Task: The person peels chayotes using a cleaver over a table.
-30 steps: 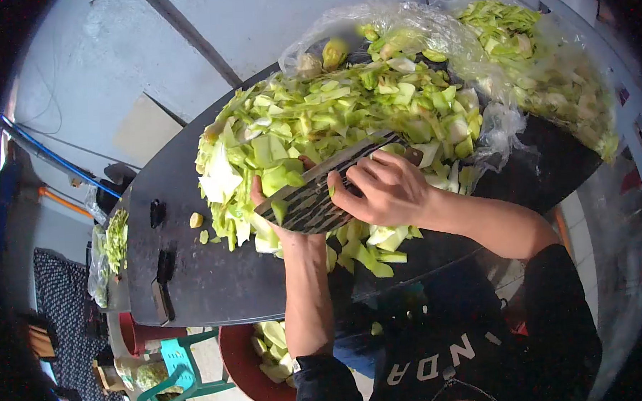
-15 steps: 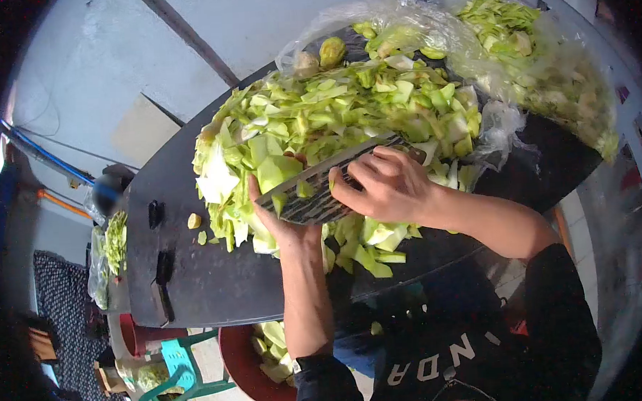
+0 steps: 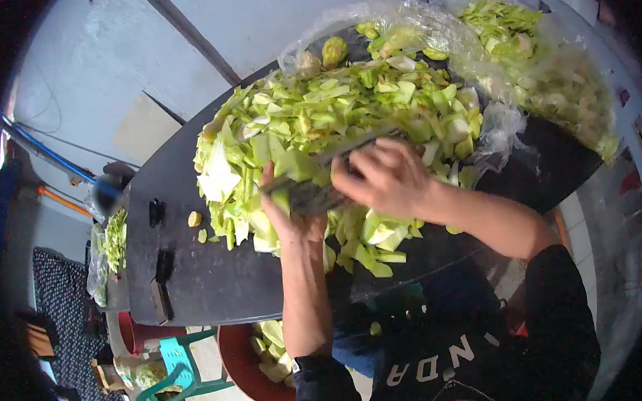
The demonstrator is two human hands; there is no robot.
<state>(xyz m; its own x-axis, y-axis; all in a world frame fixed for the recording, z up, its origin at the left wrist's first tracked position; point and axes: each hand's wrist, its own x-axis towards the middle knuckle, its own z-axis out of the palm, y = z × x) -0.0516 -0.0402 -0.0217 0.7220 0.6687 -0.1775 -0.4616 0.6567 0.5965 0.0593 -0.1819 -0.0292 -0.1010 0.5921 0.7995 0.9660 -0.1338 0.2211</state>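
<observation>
My right hand (image 3: pixel 395 179) is closed around a broad-bladed knife (image 3: pixel 310 196), its dark blade blurred by motion and reaching left. Cupped behind the blade, my left hand (image 3: pixel 293 222) grips a pale green vegetable piece (image 3: pixel 294 164); its thumb points up and its other fingers are mostly hidden. Blade and piece overlap, and I cannot tell how deep any cut is. Just beyond both hands spreads a large heap of sliced green vegetable (image 3: pixel 317 104), with more slices (image 3: pixel 373 252) lying below the blade.
The dark table (image 3: pixel 195 278) has a curved left edge. A clear plastic bag (image 3: pixel 560 97) of slices lies at the right, and two whole rounded vegetables (image 3: pixel 334 51) sit behind the heap. Below the table stand a red tub (image 3: pixel 235 362) with pieces and a green plastic stool (image 3: pixel 178 364).
The knife and my right hand have shifted slightly, and the blade is now smeared by motion. My left hand has moved a little up and right with the vegetable piece.
</observation>
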